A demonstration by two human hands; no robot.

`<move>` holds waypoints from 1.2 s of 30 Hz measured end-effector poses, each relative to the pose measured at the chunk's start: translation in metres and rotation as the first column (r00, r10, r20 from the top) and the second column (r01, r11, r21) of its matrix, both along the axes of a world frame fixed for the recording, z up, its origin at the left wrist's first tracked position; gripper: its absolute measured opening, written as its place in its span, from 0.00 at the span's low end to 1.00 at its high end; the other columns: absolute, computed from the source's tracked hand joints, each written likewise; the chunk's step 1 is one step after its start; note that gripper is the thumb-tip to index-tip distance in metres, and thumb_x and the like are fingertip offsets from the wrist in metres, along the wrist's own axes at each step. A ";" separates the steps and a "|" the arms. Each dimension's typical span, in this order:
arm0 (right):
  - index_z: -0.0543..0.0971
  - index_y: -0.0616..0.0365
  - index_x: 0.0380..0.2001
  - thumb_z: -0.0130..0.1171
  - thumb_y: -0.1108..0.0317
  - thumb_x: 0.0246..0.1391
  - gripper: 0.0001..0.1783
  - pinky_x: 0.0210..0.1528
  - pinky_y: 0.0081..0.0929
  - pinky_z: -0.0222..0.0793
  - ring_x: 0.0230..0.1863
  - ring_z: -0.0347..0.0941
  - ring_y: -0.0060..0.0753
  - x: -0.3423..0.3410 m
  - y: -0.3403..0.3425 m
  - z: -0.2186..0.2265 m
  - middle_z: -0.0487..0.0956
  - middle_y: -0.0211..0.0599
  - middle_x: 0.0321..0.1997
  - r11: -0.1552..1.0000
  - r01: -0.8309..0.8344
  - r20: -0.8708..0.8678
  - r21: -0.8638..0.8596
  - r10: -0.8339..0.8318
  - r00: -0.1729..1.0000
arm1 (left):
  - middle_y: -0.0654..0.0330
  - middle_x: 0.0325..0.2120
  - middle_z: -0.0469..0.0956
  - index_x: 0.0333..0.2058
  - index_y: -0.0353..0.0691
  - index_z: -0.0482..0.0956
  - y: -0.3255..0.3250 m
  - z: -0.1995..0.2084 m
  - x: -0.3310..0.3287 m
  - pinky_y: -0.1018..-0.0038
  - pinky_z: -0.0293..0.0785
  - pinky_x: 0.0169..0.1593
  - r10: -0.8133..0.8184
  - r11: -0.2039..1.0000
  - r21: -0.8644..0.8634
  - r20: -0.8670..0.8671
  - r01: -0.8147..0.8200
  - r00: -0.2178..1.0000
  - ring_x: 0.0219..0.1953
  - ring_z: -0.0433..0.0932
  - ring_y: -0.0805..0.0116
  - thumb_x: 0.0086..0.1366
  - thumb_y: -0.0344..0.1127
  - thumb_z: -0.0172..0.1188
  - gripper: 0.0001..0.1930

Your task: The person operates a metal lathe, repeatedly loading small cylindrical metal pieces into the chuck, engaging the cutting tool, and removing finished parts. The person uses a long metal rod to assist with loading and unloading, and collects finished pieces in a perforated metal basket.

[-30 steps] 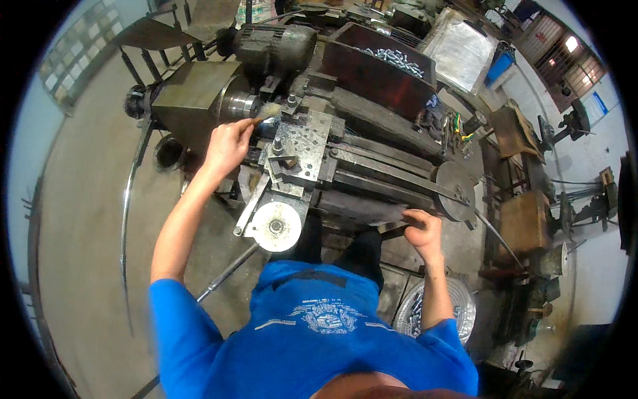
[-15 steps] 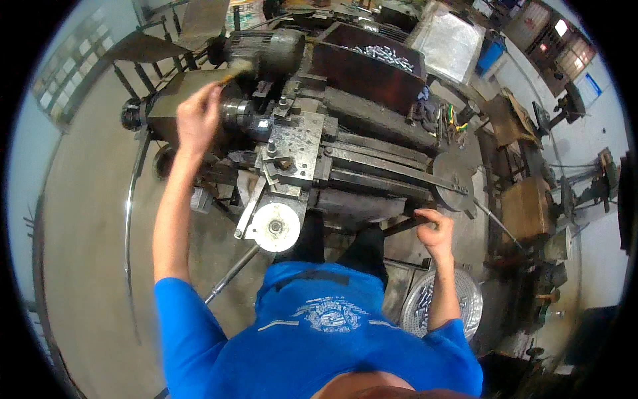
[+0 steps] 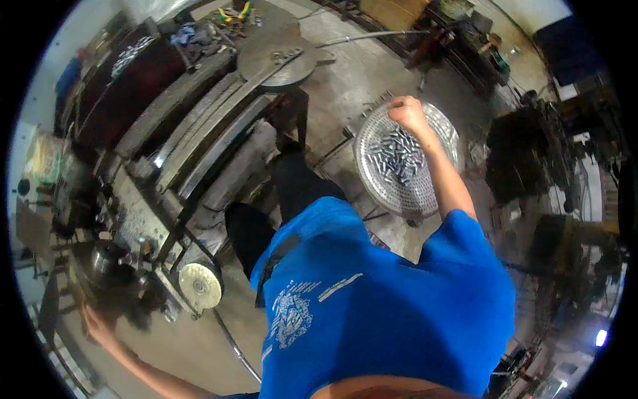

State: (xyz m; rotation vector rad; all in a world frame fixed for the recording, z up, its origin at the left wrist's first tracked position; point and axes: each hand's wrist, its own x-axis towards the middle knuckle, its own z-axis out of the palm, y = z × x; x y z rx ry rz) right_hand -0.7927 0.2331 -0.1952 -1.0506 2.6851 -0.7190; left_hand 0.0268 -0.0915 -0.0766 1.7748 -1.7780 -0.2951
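My right hand (image 3: 409, 114) is closed over the far rim of a round perforated metal basket (image 3: 372, 183). Whatever its curled fingers may hold is hidden. Inside the basket lies a heap of short shiny metal pins (image 3: 397, 158). My left hand (image 3: 100, 327) is at the lower left, beside the blurred chuck end of a lathe (image 3: 109, 256). Its fingers are smeared, and I cannot make out what is in them. Between the two hands is the lathe's carriage with a pale round handwheel (image 3: 200, 286).
Lathe bed rails (image 3: 219, 143) run toward a round metal plate (image 3: 276, 63) at the far end. Behind them stands a dark box (image 3: 143, 80) with more metal pins. Yellow-and-green-handled pliers (image 3: 234, 12) and rags lie near it. Dark machinery (image 3: 525, 159) fills the right side.
My view has swung to the right, toward the basket. My right hand has moved from beside the lathe to over the basket, fingers closed. The brush seen earlier in my left hand no longer shows clearly.
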 end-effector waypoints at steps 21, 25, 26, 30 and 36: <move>0.79 0.62 0.20 0.55 0.63 0.30 0.14 0.40 0.42 0.72 0.35 0.75 0.52 0.033 -0.014 -0.094 0.77 0.56 0.30 0.631 -0.365 0.035 0.685 0.472 0.881 | 0.67 0.27 0.73 0.53 0.41 0.70 0.116 0.037 -0.066 0.83 0.60 0.25 0.049 0.997 -0.049 -0.073 -0.053 0.996 0.23 0.63 0.81 0.65 0.36 0.52 0.18; 0.80 0.64 0.21 0.60 0.61 0.33 0.15 0.38 0.36 0.72 0.33 0.77 0.43 0.030 -0.010 -0.082 0.78 0.52 0.25 0.873 -0.305 -0.008 0.382 0.333 0.943 | 0.68 0.21 0.70 0.49 0.36 0.73 0.117 0.044 -0.130 0.83 0.65 0.28 -0.110 0.994 -0.003 -0.204 0.112 0.973 0.23 0.66 0.82 0.63 0.32 0.54 0.16; 0.80 0.64 0.23 0.60 0.60 0.35 0.16 0.39 0.33 0.72 0.34 0.77 0.38 0.035 -0.022 -0.068 0.79 0.49 0.24 0.924 -0.327 0.054 0.196 0.323 0.945 | 0.67 0.21 0.70 0.48 0.36 0.74 0.123 0.046 -0.145 0.83 0.66 0.29 -0.129 0.990 0.023 -0.289 0.142 0.949 0.23 0.67 0.82 0.63 0.31 0.53 0.15; 0.82 0.61 0.33 0.58 0.62 0.35 0.19 0.47 0.31 0.69 0.44 0.74 0.38 0.136 -0.112 0.018 0.77 0.46 0.42 0.539 -0.580 0.350 -0.611 0.841 0.412 | 0.63 0.23 0.75 0.45 0.30 0.74 0.127 0.045 -0.212 0.78 0.72 0.36 -0.241 0.924 0.120 -0.554 0.363 0.797 0.27 0.75 0.77 0.64 0.31 0.48 0.14; 0.82 0.61 0.34 0.61 0.47 0.36 0.28 0.52 0.31 0.63 0.49 0.70 0.38 0.299 -0.198 0.104 0.75 0.44 0.46 0.036 -0.541 0.095 -0.840 0.992 -0.080 | 0.60 0.23 0.77 0.41 0.30 0.74 0.117 0.021 -0.295 0.77 0.71 0.35 -0.453 0.674 0.097 -0.729 0.732 0.513 0.27 0.75 0.74 0.67 0.38 0.46 0.15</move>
